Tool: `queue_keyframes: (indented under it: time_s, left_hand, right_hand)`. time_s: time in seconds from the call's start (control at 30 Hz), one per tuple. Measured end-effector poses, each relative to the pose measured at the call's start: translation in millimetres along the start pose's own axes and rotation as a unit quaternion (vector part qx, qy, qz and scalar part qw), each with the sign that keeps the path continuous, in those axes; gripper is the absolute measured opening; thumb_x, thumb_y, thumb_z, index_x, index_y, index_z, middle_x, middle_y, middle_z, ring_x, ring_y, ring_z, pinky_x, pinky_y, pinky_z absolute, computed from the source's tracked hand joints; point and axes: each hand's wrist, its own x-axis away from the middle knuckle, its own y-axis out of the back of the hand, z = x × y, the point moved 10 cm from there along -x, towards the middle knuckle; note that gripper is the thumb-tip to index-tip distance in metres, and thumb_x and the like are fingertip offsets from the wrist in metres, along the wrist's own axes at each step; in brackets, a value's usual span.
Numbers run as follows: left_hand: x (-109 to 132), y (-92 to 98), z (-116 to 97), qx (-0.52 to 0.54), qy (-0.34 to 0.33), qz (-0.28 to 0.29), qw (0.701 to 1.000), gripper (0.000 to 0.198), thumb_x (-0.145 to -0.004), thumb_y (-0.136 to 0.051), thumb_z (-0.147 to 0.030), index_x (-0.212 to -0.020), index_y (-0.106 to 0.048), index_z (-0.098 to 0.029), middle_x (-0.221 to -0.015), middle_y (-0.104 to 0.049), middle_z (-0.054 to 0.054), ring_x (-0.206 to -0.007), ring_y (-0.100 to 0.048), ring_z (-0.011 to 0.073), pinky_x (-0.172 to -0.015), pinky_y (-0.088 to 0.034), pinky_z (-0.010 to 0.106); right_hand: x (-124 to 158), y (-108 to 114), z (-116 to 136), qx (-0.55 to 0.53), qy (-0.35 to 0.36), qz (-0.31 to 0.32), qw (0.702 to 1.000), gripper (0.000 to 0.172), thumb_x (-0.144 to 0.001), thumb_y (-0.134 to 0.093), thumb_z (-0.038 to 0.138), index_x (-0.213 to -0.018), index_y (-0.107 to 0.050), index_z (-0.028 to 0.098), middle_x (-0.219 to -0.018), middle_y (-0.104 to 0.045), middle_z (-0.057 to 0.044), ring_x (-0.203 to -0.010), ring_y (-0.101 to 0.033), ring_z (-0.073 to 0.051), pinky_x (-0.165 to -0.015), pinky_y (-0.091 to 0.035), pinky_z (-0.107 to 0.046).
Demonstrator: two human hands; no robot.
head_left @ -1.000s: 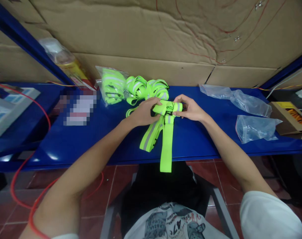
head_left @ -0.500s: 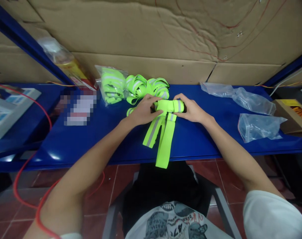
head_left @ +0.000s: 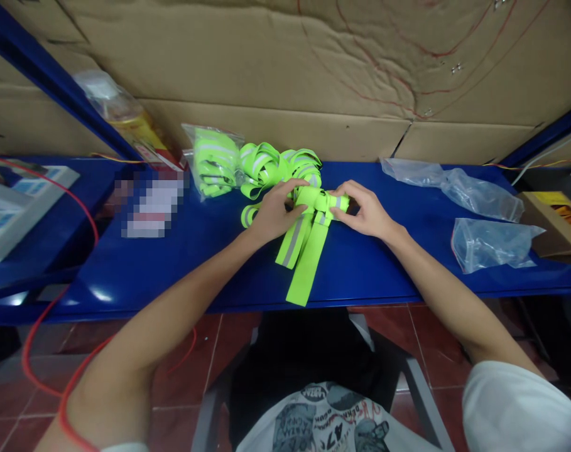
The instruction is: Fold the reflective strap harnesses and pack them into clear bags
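Note:
A neon yellow-green reflective strap [head_left: 308,245] with silver stripes is bunched between my hands above the blue table. My left hand [head_left: 279,212] grips its left side, thumb in front and fingers behind. On the right, my right hand [head_left: 361,208] pinches the folded end between thumb and fingers. Two flat tails of the strap hang toward the table's front edge. Behind my hands lie rolled reflective straps [head_left: 262,164] of the same colour. Left of those stands a clear bag [head_left: 214,162] packed with more strap. A further strap loop pokes out left of my left hand.
Clear plastic bags [head_left: 495,245] lie on the blue table [head_left: 384,270] at the right, near a cardboard box [head_left: 551,223]. A bottle with yellow contents [head_left: 134,125] leans at the back left. A red hose [head_left: 28,351] loops at the left. Cardboard lines the back.
The strap's hanging tails have shifted, with the longer one swinging left and rising slightly. My right hand has moved a little right and down, and its grip on the folded end has changed.

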Motion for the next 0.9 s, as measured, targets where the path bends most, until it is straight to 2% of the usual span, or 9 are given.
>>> queue_keyframes:
  time_s: [0.17, 0.27, 0.37, 0.5, 0.6, 0.67, 0.73, 0.8, 0.9]
  left_hand:
    - [2, 2.5, 1, 0.066, 0.005, -0.027, 0.997, 0.04, -0.086, -0.073, -0.023, -0.126, -0.071, -0.022, -0.135, -0.075, 0.008, -0.119, -0.073, 0.0253, -0.1, -0.064, 0.04]
    - [2, 8.1, -3, 0.001, 0.006, -0.018, 1.0, 0.041, -0.081, -0.074, -0.019, -0.122, -0.075, -0.024, -0.122, -0.08, 0.004, -0.104, -0.076, 0.0231, -0.094, -0.064, 0.037]
    - [0, 9.7, -1, -0.029, 0.017, 0.022, 0.999, 0.044, -0.075, -0.074, -0.018, -0.119, -0.08, -0.024, -0.108, -0.082, 0.003, -0.083, -0.074, 0.0194, -0.08, -0.062, 0.033]
    - [-4, 10.4, 13, 0.047, 0.049, 0.035, 0.997, 0.023, -0.082, -0.074, -0.033, -0.098, -0.082, -0.02, -0.116, -0.082, 0.008, -0.078, -0.073, 0.0173, -0.069, -0.06, 0.03]
    - [-6, 10.6, 20, 0.054, 0.051, 0.024, 0.997, 0.031, -0.079, -0.083, -0.047, -0.092, -0.079, -0.019, -0.109, -0.082, 0.008, -0.078, -0.073, 0.018, -0.068, -0.06, 0.03]
    - [-6, 8.6, 23, 0.056, 0.058, 0.031, 0.996, 0.037, -0.077, -0.087, -0.051, -0.095, -0.078, -0.02, -0.107, -0.081, 0.007, -0.074, -0.072, 0.0168, -0.067, -0.059, 0.03]
    - [-5, 8.5, 27, 0.056, 0.075, 0.035, 0.995, 0.04, -0.076, -0.088, -0.051, -0.1, -0.077, -0.021, -0.111, -0.08, 0.007, -0.07, -0.071, 0.0154, -0.064, -0.058, 0.029]
    - [-4, 11.2, 27, 0.049, 0.079, 0.027, 0.995, 0.042, -0.074, -0.09, -0.048, -0.103, -0.076, -0.021, -0.119, -0.078, 0.008, -0.069, -0.072, 0.0144, -0.063, -0.058, 0.029]
    - [-3, 12.8, 22, 0.041, 0.068, 0.028, 0.996, 0.038, -0.075, -0.089, -0.043, -0.105, -0.076, -0.021, -0.121, -0.079, 0.007, -0.072, -0.074, 0.0158, -0.066, -0.059, 0.03]
  right_hand:
    - [4, -13, 13, 0.057, 0.038, 0.031, 0.997, 0.019, -0.104, -0.065, 0.037, -0.118, -0.066, 0.026, -0.123, -0.062, -0.011, -0.099, -0.063, -0.026, -0.083, -0.053, -0.04]
    - [6, -21, 18, 0.165, 0.041, 0.062, 0.984, 0.013, -0.103, -0.061, 0.026, -0.113, -0.068, 0.026, -0.126, -0.059, -0.011, -0.086, -0.056, -0.022, -0.072, -0.047, -0.037]
    - [7, -29, 29, 0.231, 0.075, 0.087, 0.966, 0.013, -0.101, -0.061, 0.021, -0.106, -0.071, 0.026, -0.122, -0.06, -0.011, -0.089, -0.055, -0.023, -0.077, -0.046, -0.039]
    - [9, -36, 45, 0.181, 0.109, 0.114, 0.971, 0.018, -0.105, -0.065, 0.039, -0.106, -0.08, 0.028, -0.117, -0.06, -0.011, -0.097, -0.059, -0.026, -0.085, -0.05, -0.042]
    - [9, -33, 47, 0.096, 0.092, 0.099, 0.986, 0.029, -0.106, -0.064, 0.051, -0.109, -0.084, 0.03, -0.114, -0.06, -0.01, -0.097, -0.062, -0.025, -0.084, -0.053, -0.042]
    - [9, -28, 40, 0.039, 0.057, 0.08, 0.994, 0.031, -0.108, -0.062, 0.05, -0.126, -0.081, 0.033, -0.12, -0.06, -0.009, -0.094, -0.063, -0.023, -0.081, -0.055, -0.04]
    - [8, -23, 26, -0.01, 0.011, 0.052, 0.999, 0.045, -0.104, -0.067, 0.052, -0.147, -0.069, 0.036, -0.133, -0.058, -0.009, -0.087, -0.062, -0.02, -0.077, -0.057, -0.038]
    - [8, -19, 8, -0.039, -0.038, 0.017, 0.998, 0.074, -0.094, -0.079, 0.059, -0.16, -0.056, 0.036, -0.142, -0.053, -0.01, -0.082, -0.06, -0.018, -0.075, -0.059, -0.038]
    - [9, -12, -16, -0.019, -0.115, -0.031, 0.993, 0.108, -0.074, -0.092, 0.069, -0.164, -0.051, 0.028, -0.138, -0.052, -0.013, -0.082, -0.059, -0.02, -0.078, -0.061, -0.044]
